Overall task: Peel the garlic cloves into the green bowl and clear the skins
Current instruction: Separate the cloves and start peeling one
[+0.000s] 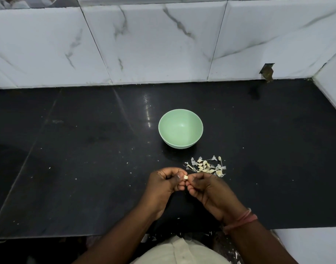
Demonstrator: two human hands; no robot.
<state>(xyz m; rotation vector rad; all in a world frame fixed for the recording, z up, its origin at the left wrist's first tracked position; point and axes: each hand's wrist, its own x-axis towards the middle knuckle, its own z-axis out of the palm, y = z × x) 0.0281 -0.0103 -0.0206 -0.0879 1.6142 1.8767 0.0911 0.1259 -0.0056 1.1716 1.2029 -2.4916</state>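
Fingers of left hand (164, 182) and right hand (203, 187) pinch one garlic clove (186, 177).

You face a glossy black table (87, 168) under dim light, backed by white marble-veined wall tiles (153, 44) with one chipped hole (267, 72).

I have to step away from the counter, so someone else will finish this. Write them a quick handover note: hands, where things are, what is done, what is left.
Hands: left hand and right hand both pinch one garlic clove above the black counter, mid-peel.
Things: the green bowl stands beyond the hands and looks empty. A pile of cloves and skins lies on the counter between the bowl and the right hand.
Done: no clove in the bowl yet, as far as the view shows.
Left: finish this clove, drop it in the bowl, peel the rest, clear the skins and scattered bits.
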